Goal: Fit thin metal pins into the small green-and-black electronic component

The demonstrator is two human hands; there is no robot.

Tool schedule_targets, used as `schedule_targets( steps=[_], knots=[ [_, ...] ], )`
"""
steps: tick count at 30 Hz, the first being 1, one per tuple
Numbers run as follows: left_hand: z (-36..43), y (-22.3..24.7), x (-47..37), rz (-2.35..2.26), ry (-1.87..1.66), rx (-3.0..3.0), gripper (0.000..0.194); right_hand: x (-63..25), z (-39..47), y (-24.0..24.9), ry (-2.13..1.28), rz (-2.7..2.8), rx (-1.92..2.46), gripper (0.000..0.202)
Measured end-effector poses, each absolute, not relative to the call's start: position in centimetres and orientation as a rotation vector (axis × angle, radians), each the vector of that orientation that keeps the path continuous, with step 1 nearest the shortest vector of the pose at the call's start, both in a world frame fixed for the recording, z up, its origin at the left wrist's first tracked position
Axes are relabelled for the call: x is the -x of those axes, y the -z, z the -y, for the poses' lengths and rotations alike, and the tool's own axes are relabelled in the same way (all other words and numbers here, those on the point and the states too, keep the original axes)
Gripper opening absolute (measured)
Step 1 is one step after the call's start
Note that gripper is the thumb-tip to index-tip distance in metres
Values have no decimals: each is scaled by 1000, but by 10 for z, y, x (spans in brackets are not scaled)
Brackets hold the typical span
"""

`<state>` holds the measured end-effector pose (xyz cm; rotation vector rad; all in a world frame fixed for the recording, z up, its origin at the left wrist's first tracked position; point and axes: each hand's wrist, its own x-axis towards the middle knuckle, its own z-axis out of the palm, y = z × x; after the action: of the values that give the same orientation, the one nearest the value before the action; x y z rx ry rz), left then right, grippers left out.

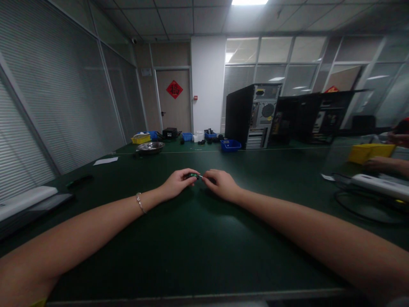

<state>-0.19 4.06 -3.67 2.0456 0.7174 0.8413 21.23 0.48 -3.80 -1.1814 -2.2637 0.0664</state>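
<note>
My left hand [179,183], with a bracelet at the wrist, pinches a small dark piece with a bright green part [193,175] between thumb and fingers. Facing it, my right hand [220,184] is closed with its fingertips together on a thin, light-coloured tip [200,176] that points at the green part. Whether the tip touches or enters the piece is too small to tell. Both hands are just above the dark green table [191,247], near its middle.
A metal bowl [150,147], a yellow bin [140,138], a blue bin [230,145] and a computer tower [252,115] stand at the back. A white power strip [380,185] with a black cable lies right. Another person's hand [388,165] is near a yellow box [370,152].
</note>
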Motion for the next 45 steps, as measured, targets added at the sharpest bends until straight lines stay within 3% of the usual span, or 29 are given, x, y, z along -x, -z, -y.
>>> schedule_targets(
  steps=[11,33,45],
  knots=[
    [-50,47,1,-646,-866,-1758,31,-211,-1,36,-39,2291,1174,23],
    [-43,40,3,-732,-816,-1972,36,-212,-3,39,-22,2304,1130,23],
    [-40,38,2,-626,-790,-1980,29,-213,-3,39,-22,2319,1067,21]
  ],
)
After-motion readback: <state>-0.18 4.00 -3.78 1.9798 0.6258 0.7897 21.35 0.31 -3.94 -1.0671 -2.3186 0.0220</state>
